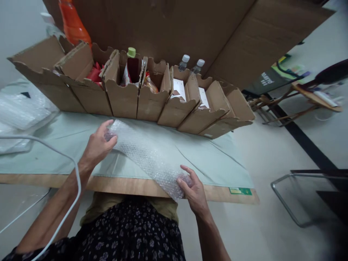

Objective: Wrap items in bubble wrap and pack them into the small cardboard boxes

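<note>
A long strip of clear bubble wrap [146,156] stretches slantwise over the green cloth, its near end reaching past the table's front edge. At its far left end, my left hand [102,139] grips it between thumb and fingers. My right hand [192,185] pinches the near right end, thumb on top and some fingers hidden behind the plastic. Behind the strip stands a row of cardboard bins [122,96], close to my left hand.
The bins hold a red packet [95,73], a carton with a green cap [131,54] and white boxes [178,90]. Folded plastic wrap [23,110] lies at left. A grey cable [77,174] crosses my left arm. A metal-framed chair [284,195] stands at right.
</note>
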